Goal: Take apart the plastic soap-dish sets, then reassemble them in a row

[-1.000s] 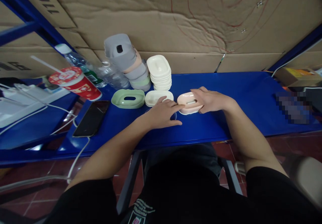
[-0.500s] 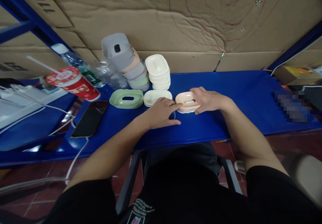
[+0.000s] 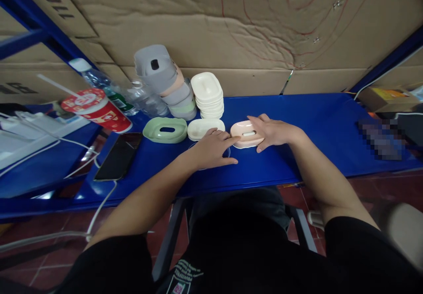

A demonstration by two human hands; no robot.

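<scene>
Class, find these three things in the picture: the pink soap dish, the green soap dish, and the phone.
pink soap dish (image 3: 243, 133), head view, on its top face beside the slot.
green soap dish (image 3: 155, 131), head view, on its left rim.
phone (image 3: 119, 155), head view, on the middle of its dark screen.

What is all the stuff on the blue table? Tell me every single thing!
pink tray: 1, pink, table middle, under the right hand's fingers
cream tray: 1, cream, left of the pink one
green ring piece: 1, pale green, further left
cream stack: 1 pile, cream, behind the trays
grey stack: 1 leaning pile, grey with peach and green, by the cardboard
cup: 1, red, with straw, on its side
bottles: 2, clear, behind the cup
phone: 1, black, with white cable
table: 1, blue
left hand: flat on the table, fingertip at the pink tray
right hand: on the pink tray
</scene>
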